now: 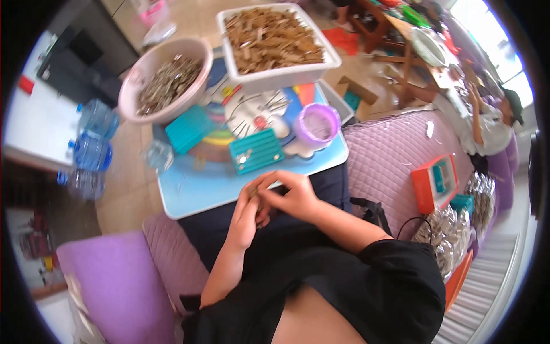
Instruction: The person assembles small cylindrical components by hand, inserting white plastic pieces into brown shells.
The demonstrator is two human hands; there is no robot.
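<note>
My left hand (244, 217) and my right hand (295, 196) meet over my lap, close to the near edge of a light-blue table (195, 192) with a cartoon print. The fingers of both are pinched around a small brownish piece (254, 194), too small and partly covered to name. Just beyond them lies a teal ridged tray (260, 153) with a few small pale bits on it. A second teal tray (188, 129) sits further left. To the right stands a round purple tub (316, 129) with something whitish inside.
At the table's far side are a white bin (281, 80) of brown strips and a pink basin (127, 97) of greyish pieces. Water bottles (94, 155) stand left. A red-edged box (433, 183) and silvery bundles (447, 235) lie on the quilted sofa (395, 149); another person (481, 126) sits beyond.
</note>
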